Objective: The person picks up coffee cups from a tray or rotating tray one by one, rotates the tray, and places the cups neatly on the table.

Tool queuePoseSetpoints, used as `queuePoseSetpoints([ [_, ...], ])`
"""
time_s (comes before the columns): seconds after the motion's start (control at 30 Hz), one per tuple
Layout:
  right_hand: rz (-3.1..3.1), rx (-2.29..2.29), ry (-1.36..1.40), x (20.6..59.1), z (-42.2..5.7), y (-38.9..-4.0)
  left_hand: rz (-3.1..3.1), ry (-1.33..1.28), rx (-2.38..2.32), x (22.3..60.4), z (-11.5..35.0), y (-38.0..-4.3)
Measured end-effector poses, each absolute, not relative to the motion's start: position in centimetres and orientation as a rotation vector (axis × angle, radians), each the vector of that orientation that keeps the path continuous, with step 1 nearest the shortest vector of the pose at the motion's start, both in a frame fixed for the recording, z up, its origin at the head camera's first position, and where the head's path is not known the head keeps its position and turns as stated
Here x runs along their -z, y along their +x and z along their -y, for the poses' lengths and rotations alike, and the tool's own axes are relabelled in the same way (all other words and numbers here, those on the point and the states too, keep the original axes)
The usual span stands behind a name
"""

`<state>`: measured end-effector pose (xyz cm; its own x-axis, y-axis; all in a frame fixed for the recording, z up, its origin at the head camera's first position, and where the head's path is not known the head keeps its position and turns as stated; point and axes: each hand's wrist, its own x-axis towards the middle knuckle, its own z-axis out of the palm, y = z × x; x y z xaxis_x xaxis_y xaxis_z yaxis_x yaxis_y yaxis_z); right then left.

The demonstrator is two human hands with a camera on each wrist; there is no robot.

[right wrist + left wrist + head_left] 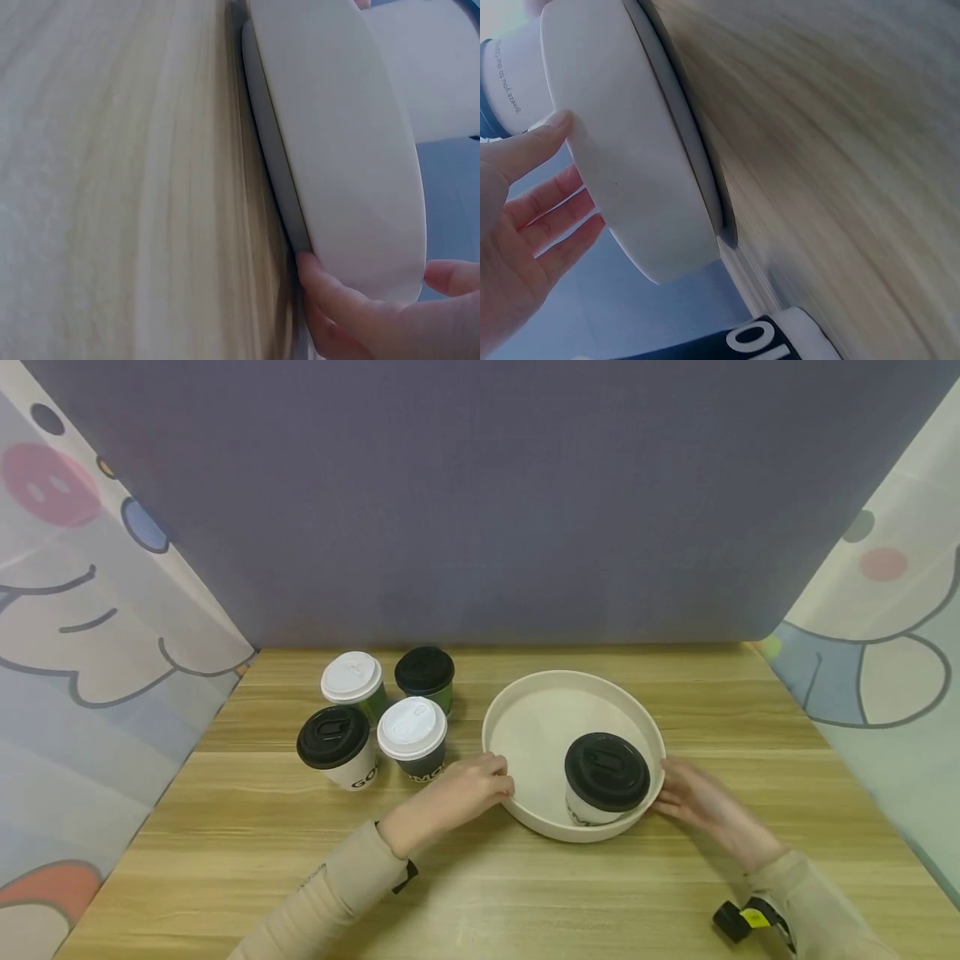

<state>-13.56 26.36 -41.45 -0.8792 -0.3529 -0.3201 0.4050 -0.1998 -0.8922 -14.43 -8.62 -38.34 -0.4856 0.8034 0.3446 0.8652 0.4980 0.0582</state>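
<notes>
A round cream tray [525, 727] lies on the wooden table, with a white cup under a black lid [606, 771] standing inside it near its right front. My left hand [457, 793] holds the tray's left rim; the left wrist view shows thumb and fingertips [557, 120] at the rim's edge. On the opposite side, my right hand [705, 806] grips the wall. In the right wrist view its fingers [330, 296] reach under the tray's lower edge while the thumb is at the rim. Part of the cup [427, 71] shows beyond the tray wall.
Left of the tray stand several lidded cups: a white-lidded green one [352, 681], a black-lidded green one [425, 672], a black-lidded white one [337, 743] and a white-lidded dark one [412, 735]. A grey panel [487, 510] rises behind the table [525, 902].
</notes>
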Motion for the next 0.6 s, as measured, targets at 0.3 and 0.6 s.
queuePoseSetpoints([
  [0.3,-1.691,2.032,0.111,41.25,-26.26,-13.98,2.485,-1.393,0.383,38.3,9.28,-14.89],
  [0.6,-1.662,2.028,0.062,40.85,-26.54,-14.02,2.532,-1.376,0.423,38.2,9.53,-14.98],
])
